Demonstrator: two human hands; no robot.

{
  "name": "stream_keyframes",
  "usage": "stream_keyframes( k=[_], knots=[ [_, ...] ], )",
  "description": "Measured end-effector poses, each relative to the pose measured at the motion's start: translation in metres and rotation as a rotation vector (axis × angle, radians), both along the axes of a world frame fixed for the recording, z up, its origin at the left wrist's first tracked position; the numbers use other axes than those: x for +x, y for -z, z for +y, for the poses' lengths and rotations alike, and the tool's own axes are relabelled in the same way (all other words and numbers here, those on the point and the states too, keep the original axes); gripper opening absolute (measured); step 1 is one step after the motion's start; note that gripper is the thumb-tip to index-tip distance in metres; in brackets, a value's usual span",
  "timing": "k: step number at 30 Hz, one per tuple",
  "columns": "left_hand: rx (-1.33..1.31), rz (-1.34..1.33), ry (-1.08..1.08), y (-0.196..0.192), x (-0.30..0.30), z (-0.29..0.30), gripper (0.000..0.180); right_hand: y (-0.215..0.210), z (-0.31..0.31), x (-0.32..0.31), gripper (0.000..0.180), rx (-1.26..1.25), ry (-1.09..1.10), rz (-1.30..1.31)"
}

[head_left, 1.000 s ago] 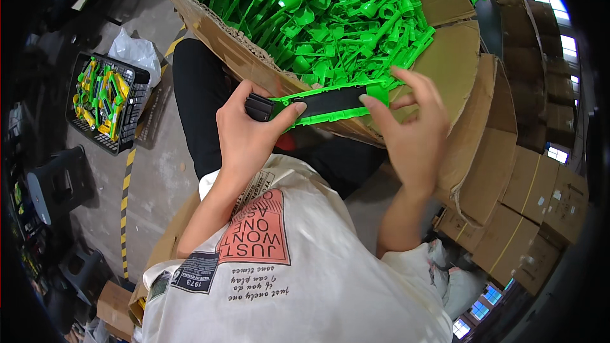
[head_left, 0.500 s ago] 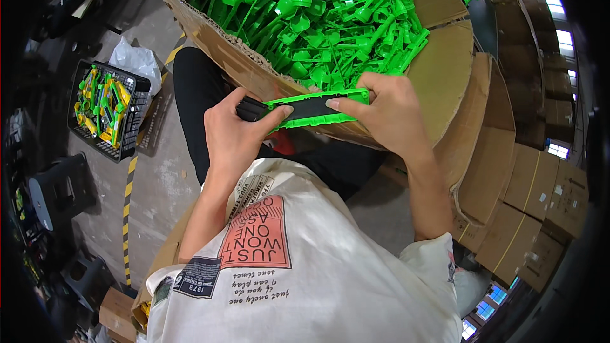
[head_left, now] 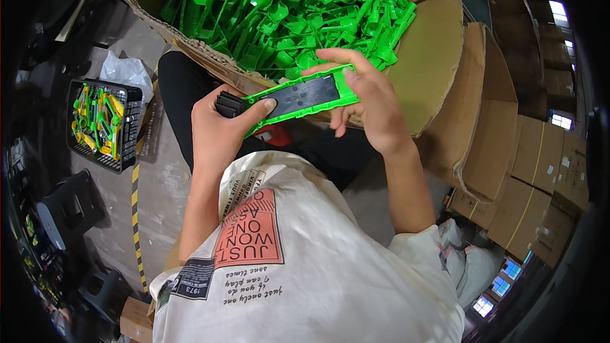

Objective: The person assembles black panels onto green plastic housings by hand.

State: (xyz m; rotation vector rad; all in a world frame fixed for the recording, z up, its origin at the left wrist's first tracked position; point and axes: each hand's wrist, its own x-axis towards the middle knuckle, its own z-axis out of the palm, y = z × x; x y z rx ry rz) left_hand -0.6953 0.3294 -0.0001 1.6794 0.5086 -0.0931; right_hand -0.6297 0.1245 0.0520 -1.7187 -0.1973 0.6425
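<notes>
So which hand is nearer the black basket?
Left. The left hand is apart from the basket, to its right; the right hand is farther off on that same side.

The place looks like a factory workshop or packing floor. A big cardboard box [head_left: 438, 57] of loose green plastic parts [head_left: 273, 16] fills the top centre; stacked cartons [head_left: 530, 152] line the right edge. At left, yellow-and-black tape [head_left: 135, 206] marks the grey floor [head_left: 166, 209] beside a black crate [head_left: 132, 124].
</notes>
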Motion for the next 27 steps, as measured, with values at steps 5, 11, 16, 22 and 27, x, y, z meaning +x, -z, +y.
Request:
stream_keyframes(
  k=[5,11,16,22,27],
  knots=[
    [-0.194,0.116,0.134,0.001,-0.003,0.006,0.026,-0.003,-0.005,-0.011,0.055,0.543,0.016,0.222],
    [-0.265,0.116,0.116,-0.008,-0.010,0.009,0.029,-0.013,-0.004,-0.022,0.053,0.615,-0.004,0.250],
    [-0.281,0.084,0.140,-0.015,-0.010,0.008,0.026,-0.015,-0.007,-0.023,0.049,0.657,-0.043,0.197],
    [-0.236,0.024,0.092,-0.015,-0.010,0.008,0.026,-0.011,-0.004,-0.026,0.042,0.651,-0.022,0.125],
    [-0.081,-0.053,0.079,-0.008,-0.015,0.011,0.030,-0.007,-0.018,-0.032,0.052,0.438,0.039,0.211]
  ],
)
